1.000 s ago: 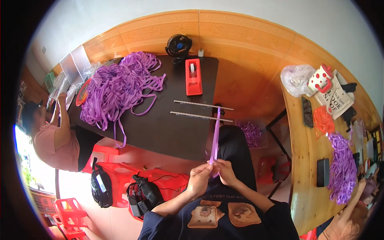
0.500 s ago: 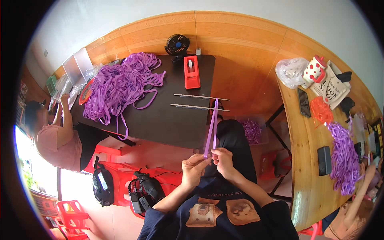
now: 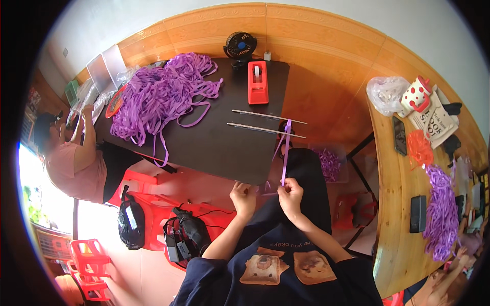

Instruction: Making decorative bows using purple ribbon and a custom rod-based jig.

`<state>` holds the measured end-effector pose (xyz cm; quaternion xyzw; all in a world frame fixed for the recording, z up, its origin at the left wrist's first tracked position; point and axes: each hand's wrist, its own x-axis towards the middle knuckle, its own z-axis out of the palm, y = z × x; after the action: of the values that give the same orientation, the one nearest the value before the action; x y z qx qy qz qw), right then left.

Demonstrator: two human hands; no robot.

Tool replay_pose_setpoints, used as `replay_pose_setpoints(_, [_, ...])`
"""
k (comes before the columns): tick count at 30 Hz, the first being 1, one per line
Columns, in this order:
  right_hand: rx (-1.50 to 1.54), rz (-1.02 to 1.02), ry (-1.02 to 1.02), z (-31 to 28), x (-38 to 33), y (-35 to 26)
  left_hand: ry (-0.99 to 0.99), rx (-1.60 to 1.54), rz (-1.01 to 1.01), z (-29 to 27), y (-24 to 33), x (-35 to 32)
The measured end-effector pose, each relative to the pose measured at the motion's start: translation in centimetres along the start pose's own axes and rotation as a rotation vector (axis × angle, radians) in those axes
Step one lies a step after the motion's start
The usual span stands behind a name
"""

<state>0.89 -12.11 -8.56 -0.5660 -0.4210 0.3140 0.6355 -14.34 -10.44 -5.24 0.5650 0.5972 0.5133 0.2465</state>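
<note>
Purple ribbon (image 3: 285, 153) taut from rods (image 3: 268, 122) on black table (image 3: 214, 148) edge to lap | right hand (image 3: 290, 196) pinching ribbon end; left hand (image 3: 243, 196) closed beside, contents unclear | step: measuring/looping | next: steady tension needed

We wear a dark navy short-sleeved T-shirt with two toast-shaped prints on the chest and a short line of pale lettering above them. Dark trousers cover our legs. Both forearms are bare, and our left hand (image 3: 244, 196) and right hand (image 3: 291, 194) wear no gloves.
</note>
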Motion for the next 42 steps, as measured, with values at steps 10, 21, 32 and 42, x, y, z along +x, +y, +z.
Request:
replay_pose_setpoints(10, [-0.503, -0.182, 0.015, -3.8, 1.1, -4.6, -0.389, -0.007, -0.022, -0.4, 2.3, -1.0])
replay_pose_setpoints(21, [-0.258, -0.186, -0.087, -2.8, 3.7, -5.4, -0.679, -0.420, -0.457, -2.0, 5.5, -3.9])
replay_pose_setpoints(32, [-0.007, 0.240, -0.267, -2.8, -4.8, -3.2, -0.595, -0.769, -0.582, -3.0, 5.7, -4.2])
replay_pose_setpoints(42, [0.207, 0.430, -0.376, -3.5, -4.7, -4.4, -0.675, -0.599, -0.489, -3.1, 4.1, -1.9])
